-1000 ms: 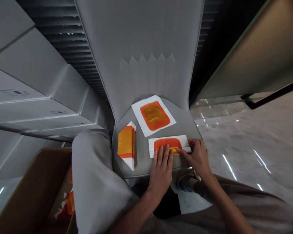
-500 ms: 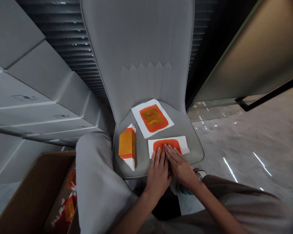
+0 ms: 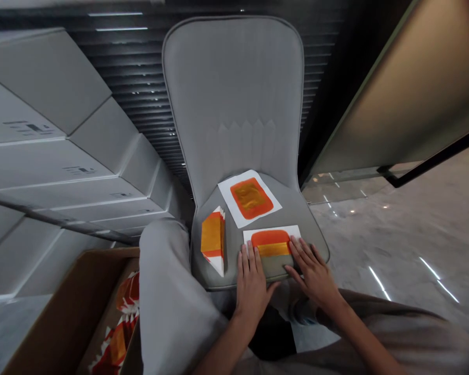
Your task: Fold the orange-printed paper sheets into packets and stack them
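Note:
A folded white paper [image 3: 271,237] with an orange patch and a gold band lies near the front edge of a grey chair seat [image 3: 234,268]. My left hand [image 3: 252,278] rests flat on its left end, fingers stretched out. On the right end, my right hand [image 3: 315,271] presses with spread fingers, its thumb apart. Behind them lies an unfolded white sheet [image 3: 223,188] with an orange square and a gold centre. To the left sits a stack of folded papers [image 3: 213,234] in gold, orange and white, with pointed ends.
A cardboard box [image 3: 50,317] on the left holds several folded orange and white papers [image 3: 119,333]. White cartons [image 3: 89,125] are stacked behind it. The chair's backrest [image 3: 234,78] rises at the back. A door handle [image 3: 433,161] juts in from the right.
My hands have moved apart, from the middle of the folded paper to its two ends, uncovering the gold band. The view has shifted, showing the top of the backrest.

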Motion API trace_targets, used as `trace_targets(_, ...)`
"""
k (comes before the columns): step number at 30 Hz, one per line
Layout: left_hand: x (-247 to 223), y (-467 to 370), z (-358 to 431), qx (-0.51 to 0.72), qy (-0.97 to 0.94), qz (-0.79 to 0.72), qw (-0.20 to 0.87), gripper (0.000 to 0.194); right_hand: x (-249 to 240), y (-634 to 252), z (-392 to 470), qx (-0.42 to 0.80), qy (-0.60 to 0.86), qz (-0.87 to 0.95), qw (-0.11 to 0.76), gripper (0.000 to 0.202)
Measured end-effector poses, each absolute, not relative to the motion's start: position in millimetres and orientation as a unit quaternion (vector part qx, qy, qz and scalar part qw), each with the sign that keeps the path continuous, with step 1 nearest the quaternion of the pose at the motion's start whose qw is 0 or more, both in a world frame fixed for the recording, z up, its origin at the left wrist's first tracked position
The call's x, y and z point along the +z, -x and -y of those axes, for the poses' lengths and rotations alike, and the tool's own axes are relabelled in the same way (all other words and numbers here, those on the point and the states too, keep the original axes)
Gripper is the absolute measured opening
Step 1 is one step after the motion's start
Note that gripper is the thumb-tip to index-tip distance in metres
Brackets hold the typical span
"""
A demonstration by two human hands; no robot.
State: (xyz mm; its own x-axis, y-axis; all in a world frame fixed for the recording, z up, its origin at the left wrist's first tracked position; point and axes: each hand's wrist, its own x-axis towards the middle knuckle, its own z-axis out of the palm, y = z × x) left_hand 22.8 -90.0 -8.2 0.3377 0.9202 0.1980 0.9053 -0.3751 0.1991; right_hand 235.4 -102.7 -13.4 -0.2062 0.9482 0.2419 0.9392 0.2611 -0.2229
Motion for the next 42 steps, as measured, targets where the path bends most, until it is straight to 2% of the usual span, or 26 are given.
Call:
trace_targets(4, -10, -19, 96, 0.171, -0.8, -0.576, 0.017, 0.109, -20, -253, 99, -0.006, 0.626, 0.76, 0.174, 0.072)
trace_targets(8, -8, -14, 99, 0.191, -0.798, -0.572, 0.0, 0.1, -12, -267, 71, -0.034, 0.638, 0.733, 0.234, 0.069)
trace_targets(14, 2, -17, 107, 0.213, -0.787, -0.578, 0.008, 0.086, 12, -267, 23, 0.086, 0.523, 0.805, 0.267, 0.07)
trace_targets(17, 4, -22, 112, 0.2, -0.791, -0.578, 0.025, 0.08, 8, -266, 14, 0.132, 0.505, 0.807, 0.275, 0.057)
trace_targets(20, 5, -23, 112, 0.185, -0.813, -0.55, 0.044, 0.076, 5, -265, 15, 0.163, 0.505, 0.794, 0.296, 0.029)
trace_targets(22, 7, -22, 109, 0.189, -0.826, -0.527, 0.06, 0.074, 12, -265, 20, 0.19, 0.506, 0.778, 0.321, 0.023)
trace_targets(26, 10, -24, 96, 0.216, -0.836, -0.493, 0.108, 0.075, 41, -261, 39, 0.291, 0.515, 0.726, 0.351, 0.027)
trace_targets(31, 0, -31, 74, 0.292, -0.81, -0.469, 0.195, 0.078, 61, -251, 62, 0.377, 0.461, 0.73, 0.336, 0.035)
trace_targets(34, -4, -30, 63, 0.373, -0.737, -0.514, 0.232, 0.067, 56, -244, 69, 0.362, 0.437, 0.764, 0.308, 0.035)
trace_targets(37, 5, -27, 54, 0.423, -0.67, -0.571, 0.214, 0.055, 47, -234, 73, 0.305, 0.443, 0.801, 0.264, 0.046)
trace_targets(39, 13, -26, 49, 0.397, -0.715, -0.551, 0.17, 0.051, 42, -226, 74, 0.264, 0.433, 0.831, 0.23, 0.059)
trace_targets(42, 17, -27, 42, 0.29, -0.819, -0.483, 0.105, 0.051, 36, -216, 73, 0.221, 0.414, 0.861, 0.195, 0.072)
